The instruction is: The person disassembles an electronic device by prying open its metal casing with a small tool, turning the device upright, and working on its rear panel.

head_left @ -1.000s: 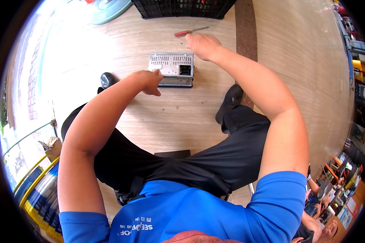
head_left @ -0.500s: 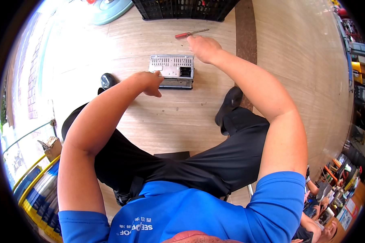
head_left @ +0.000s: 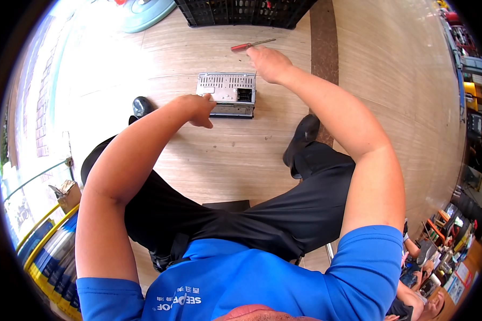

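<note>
A metal box-shaped unit (head_left: 227, 82) with slots and a black socket sits on the floor. My left hand (head_left: 201, 111) is over its near left corner, fingers apart, a fingertip at the top face and the thumb in front. Beyond the unit, a screwdriver (head_left: 242, 47) with a red handle lies on the floor. My right hand (head_left: 270, 64) is beside that handle with fingers curled together. What they hold, if anything, is hidden, and contact with the handle is unclear.
A black crate (head_left: 246, 15) stands at the top, beside a pale blue round base (head_left: 144, 18). My shoes (head_left: 303, 136) flank the floor area. Shelves with yellow edges (head_left: 51, 251) are at lower left. Another person's arm (head_left: 412, 299) and cluttered items show at lower right.
The view has shifted slightly, so the unit and screwdriver appear a little lower. Both hands keep nearly the same places beside them.
</note>
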Action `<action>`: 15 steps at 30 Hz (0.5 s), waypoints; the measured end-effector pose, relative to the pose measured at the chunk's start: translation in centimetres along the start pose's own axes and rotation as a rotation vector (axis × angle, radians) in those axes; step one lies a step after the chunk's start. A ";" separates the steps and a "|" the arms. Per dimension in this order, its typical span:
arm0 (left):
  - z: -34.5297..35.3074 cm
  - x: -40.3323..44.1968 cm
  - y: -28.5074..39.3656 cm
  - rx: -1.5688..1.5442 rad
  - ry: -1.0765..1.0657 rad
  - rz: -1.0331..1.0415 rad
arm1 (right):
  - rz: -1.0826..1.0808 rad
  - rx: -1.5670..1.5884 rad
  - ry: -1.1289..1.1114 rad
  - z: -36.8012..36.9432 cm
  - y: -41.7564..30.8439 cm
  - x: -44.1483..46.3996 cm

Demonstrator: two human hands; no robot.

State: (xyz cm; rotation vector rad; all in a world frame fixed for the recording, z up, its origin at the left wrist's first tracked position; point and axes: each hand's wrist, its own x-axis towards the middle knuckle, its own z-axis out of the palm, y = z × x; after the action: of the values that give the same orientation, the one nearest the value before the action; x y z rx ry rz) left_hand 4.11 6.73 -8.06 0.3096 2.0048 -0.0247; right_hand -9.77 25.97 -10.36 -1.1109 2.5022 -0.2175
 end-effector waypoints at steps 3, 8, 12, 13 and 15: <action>0.0 0.1 0.0 0.002 -0.001 -0.004 | -0.154 0.136 0.076 1.4 1.2 0.4; 0.1 0.2 -0.1 0.000 -0.003 -0.011 | -0.035 0.053 0.046 0.7 0.2 0.2; 0.1 0.3 -0.1 -0.006 -0.004 -0.009 | 0.155 0.031 -0.102 -0.1 0.2 0.7; 0.1 0.2 -0.1 -0.008 -0.010 -0.011 | 0.155 0.031 -0.101 0.3 0.6 0.7; 0.1 0.2 -0.1 -0.009 -0.009 -0.010 | -0.066 0.174 0.065 0.9 1.1 0.3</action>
State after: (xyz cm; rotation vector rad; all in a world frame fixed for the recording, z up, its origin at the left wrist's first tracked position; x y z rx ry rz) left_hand 4.05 6.65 -8.28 0.2936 1.9966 -0.0231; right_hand -10.29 26.53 -11.59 -1.1321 2.4501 -0.4873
